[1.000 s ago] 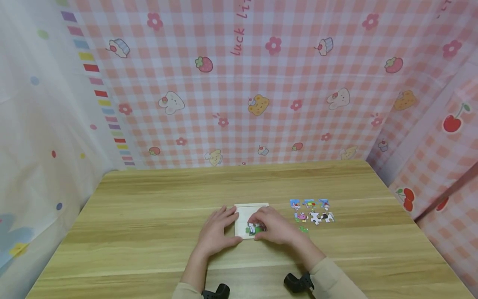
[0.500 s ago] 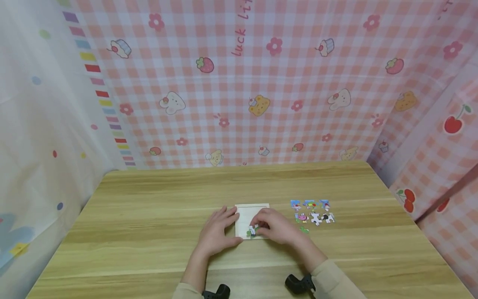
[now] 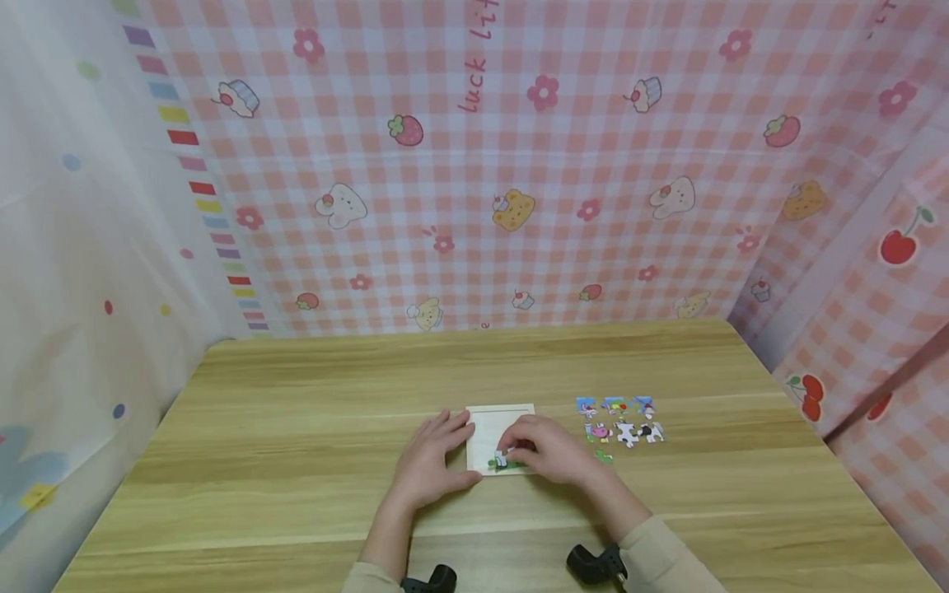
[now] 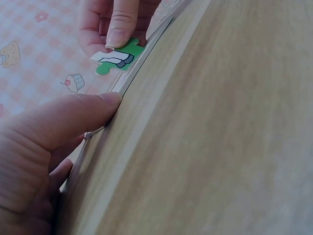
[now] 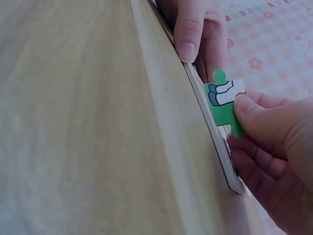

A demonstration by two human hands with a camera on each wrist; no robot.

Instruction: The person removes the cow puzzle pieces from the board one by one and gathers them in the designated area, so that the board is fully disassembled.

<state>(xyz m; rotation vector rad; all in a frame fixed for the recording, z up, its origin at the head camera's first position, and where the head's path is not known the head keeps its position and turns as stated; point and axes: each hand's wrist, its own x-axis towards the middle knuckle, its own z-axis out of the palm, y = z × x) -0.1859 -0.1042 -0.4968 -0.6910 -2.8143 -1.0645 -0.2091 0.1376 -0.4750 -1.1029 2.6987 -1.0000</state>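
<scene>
My right hand (image 3: 544, 449) pinches a green jigsaw piece (image 5: 222, 100) printed with white legs and dark shoes. Its thumb lies on the picture side, and the piece is tilted over the near edge of a pale puzzle tray (image 3: 485, 424). In the left wrist view the same piece (image 4: 120, 58) shows below the right thumb. The left hand (image 3: 430, 457) rests along the tray's left side, fingers extended and spread. Its thumb (image 4: 93, 110) presses at the near-left corner. Part of the tray is hidden behind the right hand.
Several loose jigsaw pieces lie right of the tray, among them a mostly white piece (image 3: 626, 433), a pink-figured piece (image 3: 599, 431) and a green piece (image 3: 604, 455). The wooden table (image 3: 296, 445) reaches back to a pink checked curtain (image 3: 415, 181).
The right hand has shifted slightly right, and the green piece has changed its tilt in the fingers over the tray's near side. The left hand and loose pieces stay in place.
</scene>
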